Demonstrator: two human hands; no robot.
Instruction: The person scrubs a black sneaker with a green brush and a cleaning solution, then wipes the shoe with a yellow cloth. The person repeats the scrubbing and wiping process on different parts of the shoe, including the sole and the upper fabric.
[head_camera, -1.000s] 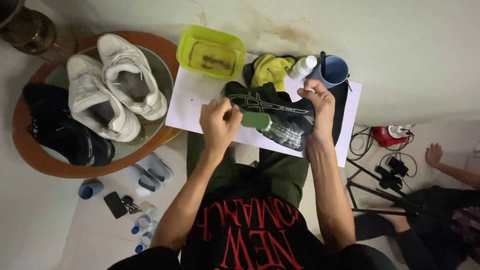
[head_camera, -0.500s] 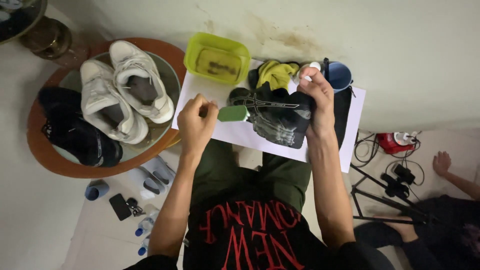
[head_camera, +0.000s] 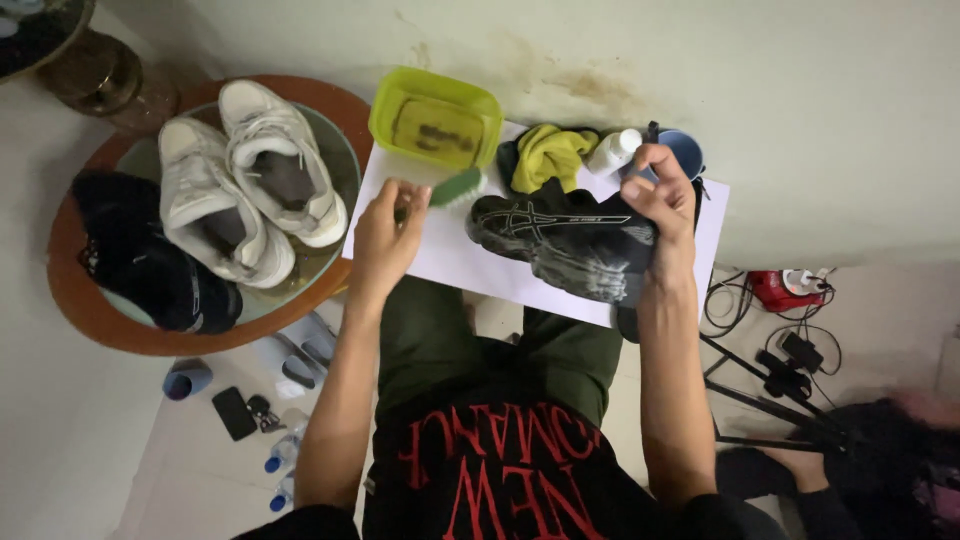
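Your right hand (head_camera: 660, 205) is closed around the heel of the black shoe (head_camera: 565, 240), holding it on its side over the white sheet (head_camera: 440, 255) so the flank faces up. Your left hand (head_camera: 385, 235) grips the green brush (head_camera: 455, 187), lifted just beside the yellow tub (head_camera: 385, 112).

Person seen from above: black short-sleeved T-shirt (head_camera: 500, 480) with large red block lettering across the chest, dark olive-green trousers (head_camera: 440, 340), forearms and both hands bare.
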